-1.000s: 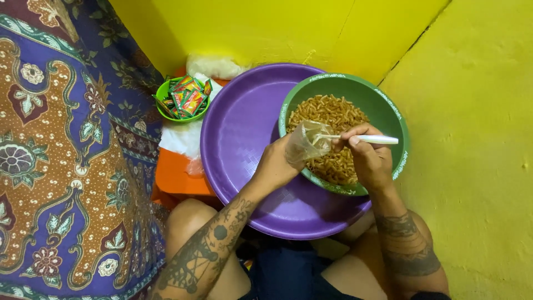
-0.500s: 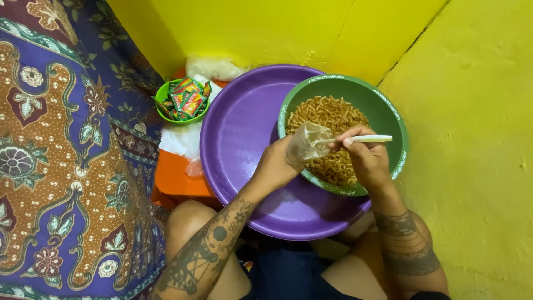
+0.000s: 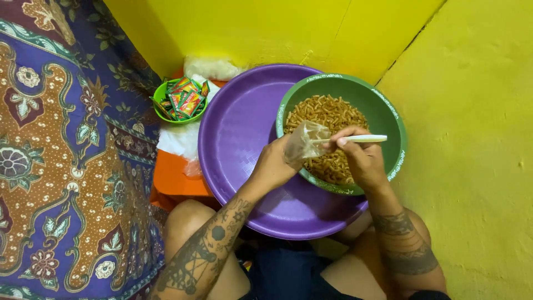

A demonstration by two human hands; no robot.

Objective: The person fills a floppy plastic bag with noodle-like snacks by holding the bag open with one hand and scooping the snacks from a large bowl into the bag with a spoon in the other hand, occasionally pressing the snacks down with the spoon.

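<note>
Holding a small clear plastic bag (image 3: 304, 140) over the green bowl (image 3: 388, 119), the left hand (image 3: 275, 166) has its fingers pinched around the bag's mouth. The bag looks thin, limp and very light, likely to crumple or slip if gripped anywhere but at its gathered rim, so the rim is the sensible place to hold it. The right hand (image 3: 358, 158) has its fingers closed around a white spoon (image 3: 361, 139), whose bowl end reaches into the bag's opening. Below them, brown fried snack pieces (image 3: 327, 114) fill the green bowl; they seem dry, loose and brittle, easy to spill or crush. The green bowl rests inside a wide purple basin (image 3: 239, 128) on the person's lap. Just beside the basin, to the left, a small green bowl of colourful sachets (image 3: 180, 100) stands on an orange stool (image 3: 175, 180), with white plastic (image 3: 214, 68) near it. Patterned cloth (image 3: 61, 166) hangs on the left; yellow walls (image 3: 472, 139) close in tightly.
</note>
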